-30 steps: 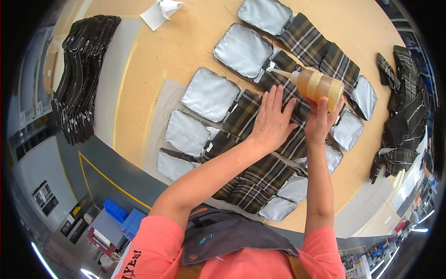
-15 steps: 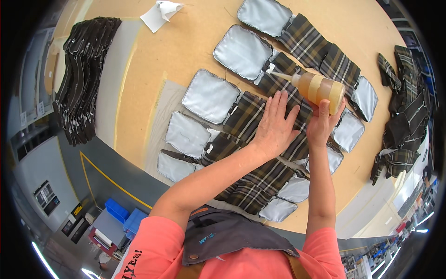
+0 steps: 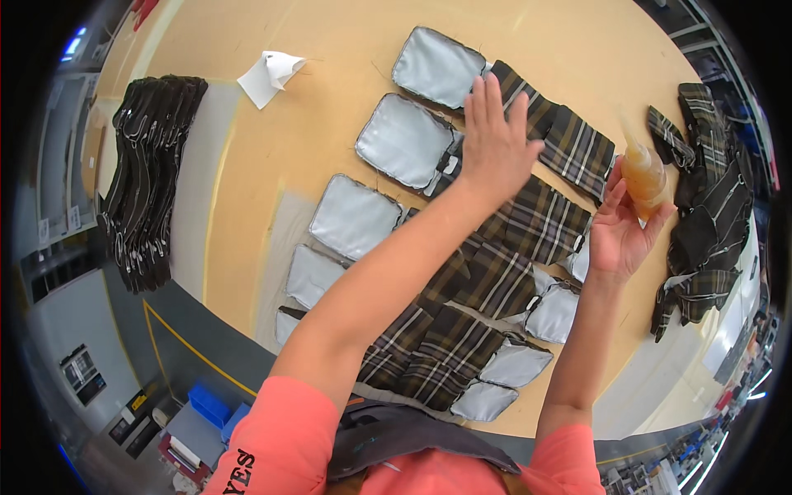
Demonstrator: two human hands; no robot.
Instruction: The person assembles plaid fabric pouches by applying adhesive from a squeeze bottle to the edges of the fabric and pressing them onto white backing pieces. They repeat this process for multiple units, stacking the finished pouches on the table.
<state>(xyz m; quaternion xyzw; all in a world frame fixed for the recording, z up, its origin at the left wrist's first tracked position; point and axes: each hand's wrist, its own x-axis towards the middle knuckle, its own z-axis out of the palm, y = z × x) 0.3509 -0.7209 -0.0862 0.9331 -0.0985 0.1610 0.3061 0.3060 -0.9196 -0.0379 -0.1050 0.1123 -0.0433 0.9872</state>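
Several plaid fabric pieces (image 3: 540,216), brown, black and white, lie in an overlapping row on the table, with grey lined pouch ends (image 3: 400,142) on both sides. Over the far pieces is my left hand (image 3: 499,148), its fingers stretched out and nothing in it; whether it touches the cloth I cannot tell. To the right, my right hand (image 3: 623,235) grips a squeeze bottle (image 3: 645,177) of amber liquid, held upright with its thin nozzle blurred and pointing away from me. My left forearm hides part of the nearer pieces.
A stack of dark fabric strips (image 3: 153,181) lies at the table's left side. Beyond it is a folded white paper scrap (image 3: 271,76). More plaid and dark pieces (image 3: 709,206) are heaped at the right edge. Blue bins (image 3: 210,406) stand below the table's left edge.
My right hand has drawn the bottle right, off the plaid cloth, and tipped it from lying sideways to upright. My left hand has moved farther up over the far pieces.
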